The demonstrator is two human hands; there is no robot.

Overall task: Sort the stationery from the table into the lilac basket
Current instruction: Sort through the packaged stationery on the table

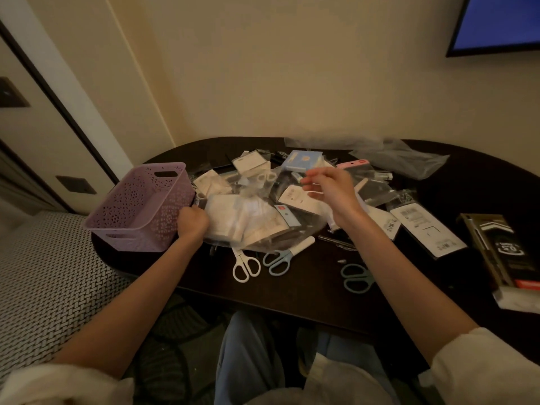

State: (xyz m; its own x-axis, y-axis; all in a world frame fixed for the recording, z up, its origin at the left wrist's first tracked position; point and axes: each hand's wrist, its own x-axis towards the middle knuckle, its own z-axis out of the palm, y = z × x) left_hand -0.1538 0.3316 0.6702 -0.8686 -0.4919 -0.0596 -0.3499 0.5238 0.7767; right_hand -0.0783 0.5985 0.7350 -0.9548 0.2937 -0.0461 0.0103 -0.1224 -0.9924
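The basket (pixel 140 206) sits at the table's (pixel 292 293) left edge, empty so far. The packet pile (pixel 254 217) beside it looks light, slippery and floppy; best pinched at an edge. Left hand (pixel 191 222) grips the pile's near-left corner; right hand (pixel 330 185) hovers above it, fingers loosely spread.

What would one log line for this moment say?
left hand: grips clear bag | right hand: raised, open | lilac basket: empty | three scissors loose
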